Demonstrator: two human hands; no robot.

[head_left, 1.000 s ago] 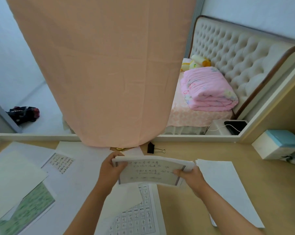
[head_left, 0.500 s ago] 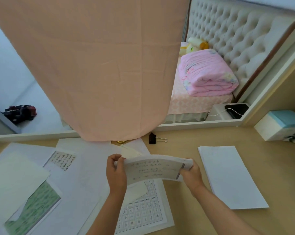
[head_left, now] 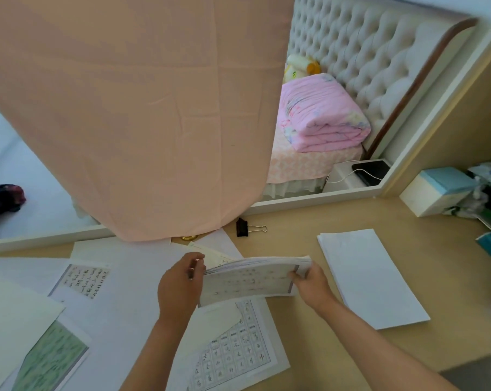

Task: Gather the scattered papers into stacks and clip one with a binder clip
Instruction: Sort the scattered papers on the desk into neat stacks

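Both hands are on the stack, held just above the counter and sagging a little in the middle. The left hand curls round its left edge, and the right hand pinches the right end, thumb on top of the printed face. Under it lies a grid sheet, partly covered by a blank page. Off to the left are more loose papers: a script sheet and a green sheet near the corner. To the right, apart from the hands, a white pile lies squared up on the counter. The clip sits at the back edge, black, wire handles pointing right, just beside the hanging cloth. A box stands far right.
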